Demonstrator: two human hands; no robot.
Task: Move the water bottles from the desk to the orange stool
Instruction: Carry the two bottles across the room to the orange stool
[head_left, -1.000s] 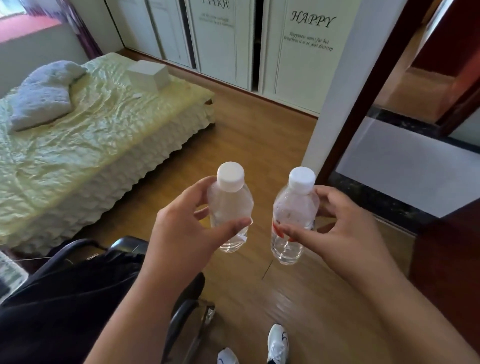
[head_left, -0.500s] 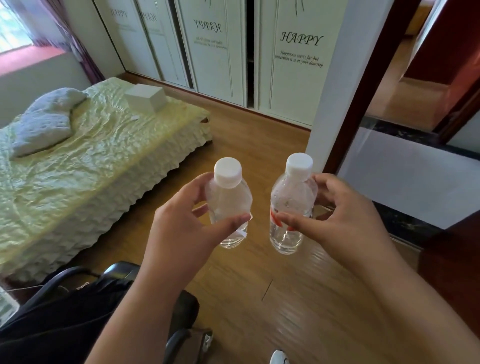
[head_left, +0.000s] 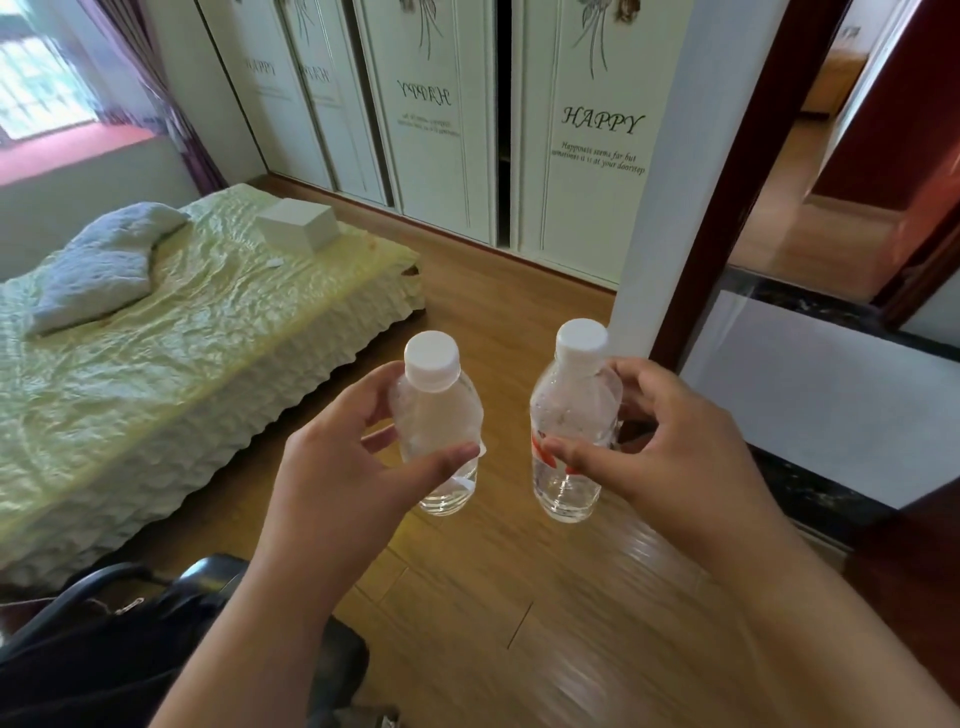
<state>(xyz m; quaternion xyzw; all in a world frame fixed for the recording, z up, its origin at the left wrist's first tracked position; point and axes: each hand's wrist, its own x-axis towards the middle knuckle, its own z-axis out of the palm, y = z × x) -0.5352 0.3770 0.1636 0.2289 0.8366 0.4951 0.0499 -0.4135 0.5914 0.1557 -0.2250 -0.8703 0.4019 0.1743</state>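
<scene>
Left hand (head_left: 332, 467) gripping bottle (head_left: 439, 431) (upright) — right hand (head_left: 670, 447) likewise

wardrobe door (head_left: 597, 171): "HAPPY", "Happiness seems for but sometimes it is at your doorstep" | other doors: blurred

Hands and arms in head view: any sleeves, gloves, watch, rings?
Left hand and right hand are bare: no gloves, rings or watch visible. Both forearms are bare to the frame edge, no sleeve in view. No markings or bandages show.
</scene>
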